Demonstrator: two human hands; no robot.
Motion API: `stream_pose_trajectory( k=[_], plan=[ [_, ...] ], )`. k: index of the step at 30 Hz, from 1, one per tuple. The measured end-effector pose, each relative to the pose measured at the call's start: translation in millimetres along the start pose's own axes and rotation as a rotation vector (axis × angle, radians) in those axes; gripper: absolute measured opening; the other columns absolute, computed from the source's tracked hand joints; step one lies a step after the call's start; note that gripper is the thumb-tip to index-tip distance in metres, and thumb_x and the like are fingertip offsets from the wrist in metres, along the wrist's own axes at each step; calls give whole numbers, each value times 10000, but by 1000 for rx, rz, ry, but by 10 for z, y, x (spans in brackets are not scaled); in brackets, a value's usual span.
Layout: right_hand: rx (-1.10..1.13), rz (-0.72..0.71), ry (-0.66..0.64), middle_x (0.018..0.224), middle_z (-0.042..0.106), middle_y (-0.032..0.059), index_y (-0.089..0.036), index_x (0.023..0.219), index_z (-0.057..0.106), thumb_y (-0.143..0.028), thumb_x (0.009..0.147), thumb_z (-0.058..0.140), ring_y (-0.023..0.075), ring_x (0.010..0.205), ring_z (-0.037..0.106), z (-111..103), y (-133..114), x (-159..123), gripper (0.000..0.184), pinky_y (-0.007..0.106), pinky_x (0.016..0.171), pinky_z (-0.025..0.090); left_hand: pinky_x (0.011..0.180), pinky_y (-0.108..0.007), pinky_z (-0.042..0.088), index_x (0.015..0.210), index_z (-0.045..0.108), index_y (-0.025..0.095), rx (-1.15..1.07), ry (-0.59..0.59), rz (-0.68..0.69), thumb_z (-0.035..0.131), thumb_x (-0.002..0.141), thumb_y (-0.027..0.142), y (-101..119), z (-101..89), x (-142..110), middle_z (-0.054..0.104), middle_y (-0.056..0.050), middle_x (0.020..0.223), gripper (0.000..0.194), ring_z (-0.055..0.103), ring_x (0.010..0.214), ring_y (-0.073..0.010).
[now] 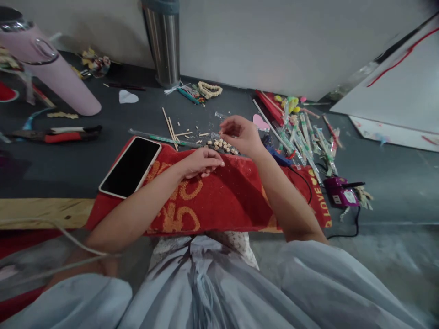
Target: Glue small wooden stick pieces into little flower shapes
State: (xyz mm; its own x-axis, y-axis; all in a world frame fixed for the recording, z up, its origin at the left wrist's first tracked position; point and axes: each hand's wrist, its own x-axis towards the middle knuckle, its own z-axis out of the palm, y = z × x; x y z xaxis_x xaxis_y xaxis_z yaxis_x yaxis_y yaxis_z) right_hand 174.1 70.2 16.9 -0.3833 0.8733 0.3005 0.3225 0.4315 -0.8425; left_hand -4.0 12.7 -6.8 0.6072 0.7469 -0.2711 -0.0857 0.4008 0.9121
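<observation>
My left hand (pixel 200 163) is over the red towel (pixel 236 196), its thumb and forefinger pinched on a small pale piece (pixel 222 164). My right hand (pixel 243 133) is raised just above and to the right, with fingers curled into a pinch; what they hold, if anything, is too small to make out. Between and behind the hands lies a pile of small wooden pieces (pixel 221 146) at the towel's far edge. Thin wooden sticks (pixel 168 125) and scattered bits lie behind my left hand, near a green-and-clear plastic wrapper (pixel 168 139).
A phone (pixel 131 167) rests on the towel's left. Pliers (pixel 58 135), a pink bottle (pixel 61 68) and a steel flask (pixel 164 45) stand or lie beyond. At right are wrapped sticks (pixel 305 132), a blue corded tool (pixel 279 156) and a purple corded device (pixel 341 193).
</observation>
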Motion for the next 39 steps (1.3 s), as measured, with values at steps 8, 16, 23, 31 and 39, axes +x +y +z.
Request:
stream_pose_trajectory(
  k=[8, 16, 23, 31, 39],
  plan=[
    [-8, -25, 153, 845, 689, -12, -238, 915, 596, -352, 771, 678, 122, 773, 655, -28, -100, -519, 201, 296, 783, 563, 318, -157, 266, 687, 651, 131, -25, 67, 20, 823, 608, 250, 35, 25, -4, 480, 48, 478, 223, 357, 350, -31],
    [42, -72, 211, 849, 735, 19, -220, 821, 713, -341, 797, 696, 138, 789, 656, -15, -55, -550, 125, 290, 739, 545, 321, -152, 247, 666, 629, 147, -21, 140, 7, 800, 562, 239, 80, 65, -19, 470, 54, 475, 220, 332, 348, -23],
    [288, 71, 134, 789, 710, 4, -197, 819, 725, -402, 754, 769, 117, 716, 636, 21, 7, -552, 219, 296, 732, 557, 314, -151, 246, 681, 622, 147, -76, 186, 18, 784, 544, 226, 93, 53, -7, 486, 52, 484, 227, 359, 362, -35],
    [339, -98, 170, 821, 659, -12, -263, 829, 787, -547, 756, 772, 92, 775, 583, 176, 129, -527, 293, 255, 711, 486, 315, -129, 203, 718, 586, 151, -173, 225, 15, 791, 567, 272, 121, 95, -2, 442, 82, 510, 282, 338, 380, -17],
    [392, -116, 228, 829, 615, -27, -321, 869, 802, -480, 754, 794, 75, 752, 539, 314, 195, -529, 196, 233, 670, 466, 307, -132, 192, 733, 555, 159, -218, 250, 46, 808, 552, 277, 99, 160, -4, 456, 91, 529, 332, 338, 382, -11]
  ],
)
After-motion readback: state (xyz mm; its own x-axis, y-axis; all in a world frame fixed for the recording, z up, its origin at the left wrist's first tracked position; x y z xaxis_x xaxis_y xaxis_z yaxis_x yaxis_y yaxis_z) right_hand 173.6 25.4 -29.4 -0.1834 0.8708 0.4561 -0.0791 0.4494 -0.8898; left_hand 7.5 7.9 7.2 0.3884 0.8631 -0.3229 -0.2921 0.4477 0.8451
